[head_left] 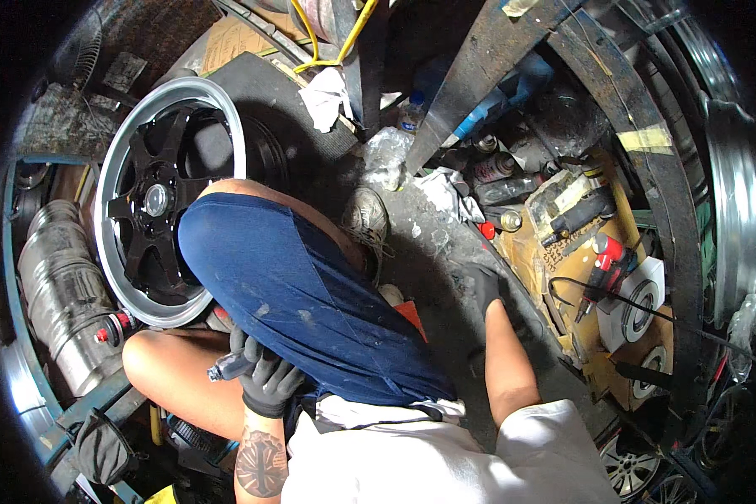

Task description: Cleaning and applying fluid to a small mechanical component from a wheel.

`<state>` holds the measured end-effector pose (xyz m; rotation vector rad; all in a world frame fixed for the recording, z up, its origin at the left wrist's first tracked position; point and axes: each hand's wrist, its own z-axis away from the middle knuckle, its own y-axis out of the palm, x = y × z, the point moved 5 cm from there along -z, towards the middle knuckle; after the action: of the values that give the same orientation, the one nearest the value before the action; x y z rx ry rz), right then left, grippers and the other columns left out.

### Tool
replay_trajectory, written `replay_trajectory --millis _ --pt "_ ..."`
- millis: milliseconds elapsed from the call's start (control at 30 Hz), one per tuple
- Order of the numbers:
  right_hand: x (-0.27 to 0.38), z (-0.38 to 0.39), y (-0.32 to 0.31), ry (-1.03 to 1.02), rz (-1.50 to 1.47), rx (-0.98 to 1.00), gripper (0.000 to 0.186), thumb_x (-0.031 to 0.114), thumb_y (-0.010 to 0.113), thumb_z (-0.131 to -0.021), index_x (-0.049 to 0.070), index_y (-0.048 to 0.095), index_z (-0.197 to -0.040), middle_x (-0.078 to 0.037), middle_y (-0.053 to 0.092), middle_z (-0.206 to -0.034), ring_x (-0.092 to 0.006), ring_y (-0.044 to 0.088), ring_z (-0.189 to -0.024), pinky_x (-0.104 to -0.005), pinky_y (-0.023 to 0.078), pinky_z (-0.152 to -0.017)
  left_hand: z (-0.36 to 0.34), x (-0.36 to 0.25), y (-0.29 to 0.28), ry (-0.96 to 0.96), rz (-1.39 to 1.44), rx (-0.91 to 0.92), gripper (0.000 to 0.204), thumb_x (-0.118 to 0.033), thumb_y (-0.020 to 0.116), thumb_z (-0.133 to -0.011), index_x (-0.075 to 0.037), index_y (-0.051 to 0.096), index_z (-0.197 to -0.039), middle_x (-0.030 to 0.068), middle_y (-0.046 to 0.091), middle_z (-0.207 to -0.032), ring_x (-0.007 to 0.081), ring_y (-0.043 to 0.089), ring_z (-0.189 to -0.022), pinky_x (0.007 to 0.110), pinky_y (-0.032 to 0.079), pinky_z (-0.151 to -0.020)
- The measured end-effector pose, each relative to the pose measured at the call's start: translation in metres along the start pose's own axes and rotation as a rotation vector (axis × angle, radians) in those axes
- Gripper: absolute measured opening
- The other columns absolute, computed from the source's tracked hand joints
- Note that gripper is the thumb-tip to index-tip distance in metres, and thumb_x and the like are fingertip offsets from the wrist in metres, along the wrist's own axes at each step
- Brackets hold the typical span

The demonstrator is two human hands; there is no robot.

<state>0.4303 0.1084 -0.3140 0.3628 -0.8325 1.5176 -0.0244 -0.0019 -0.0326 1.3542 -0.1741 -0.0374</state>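
My left hand, in a dark glove, is closed around a small dark grey tool with a short metal-looking end, just below my bent leg. Most of that tool is hidden in the fingers, so its kind is unclear. To the right, my gloved right hand reaches down low over the dark floor beside the cardboard. Its fingers blend into the shadow, and I cannot make out whether they hold anything. A wheel rim with black spokes and a silver lip stands upright against my knee at the left.
A red and black power drill lies on cardboard at the right, near bottles and spray cans. A rusty metal beam slants across the top. Left of the rim stands a large metal cylinder. A crumpled rag lies ahead.
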Motion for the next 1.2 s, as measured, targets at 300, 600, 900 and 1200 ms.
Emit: replay_trajectory --millis 300,600,900,1200 --pt "0.031 0.048 0.022 -0.387 0.408 -0.177 0.029 0.026 0.061 -0.091 0.003 0.073 -0.104 -0.014 0.073 -0.104 -0.0281 0.069 -0.091 -0.0369 0.051 -0.083 0.0 0.0 0.004 0.022 -0.07 -0.104 0.055 -0.059 0.031 -0.101 -0.018 0.049 -0.069 -0.008 0.028 -0.038 0.0078 0.026 -0.027 0.025 0.025 -0.03" --pt "0.063 0.05 0.064 -0.598 1.03 0.042 0.027 0.023 0.056 -0.094 0.009 0.07 -0.113 -0.015 0.071 -0.099 -0.0316 0.068 -0.076 -0.0391 0.053 -0.067 -0.014 0.013 0.015 -0.06 -0.008 0.055 0.047 -0.054 0.035 -0.101 -0.019 0.048 -0.073 -0.0075 0.031 -0.041 0.0074 0.029 -0.029 0.025 0.03 -0.032" --pt "0.199 0.086 0.067 -0.141 -0.877 0.301 0.034 0.043 0.055 -0.099 0.012 0.064 -0.111 -0.002 0.066 -0.086 -0.0052 0.041 -0.048 -0.022 0.032 -0.048 -0.019 0.014 0.019 -0.03 -0.069 -0.053 0.053 -0.058 0.033 -0.102 -0.019 0.043 -0.068 -0.0049 0.034 -0.04 0.0106 0.035 -0.029 0.026 0.036 -0.036" --pt "0.256 0.153 0.085 -0.176 -1.094 0.714 0.036 0.045 0.043 -0.103 0.015 0.063 -0.101 -0.004 0.071 -0.084 -0.0087 0.038 -0.036 -0.0228 0.033 -0.048 -0.022 0.013 0.027 -0.045 -0.083 -0.019 0.044 -0.048 0.033 -0.103 -0.02 0.044 -0.072 -0.0074 0.028 -0.041 0.0076 0.029 -0.029 0.024 0.028 -0.032"
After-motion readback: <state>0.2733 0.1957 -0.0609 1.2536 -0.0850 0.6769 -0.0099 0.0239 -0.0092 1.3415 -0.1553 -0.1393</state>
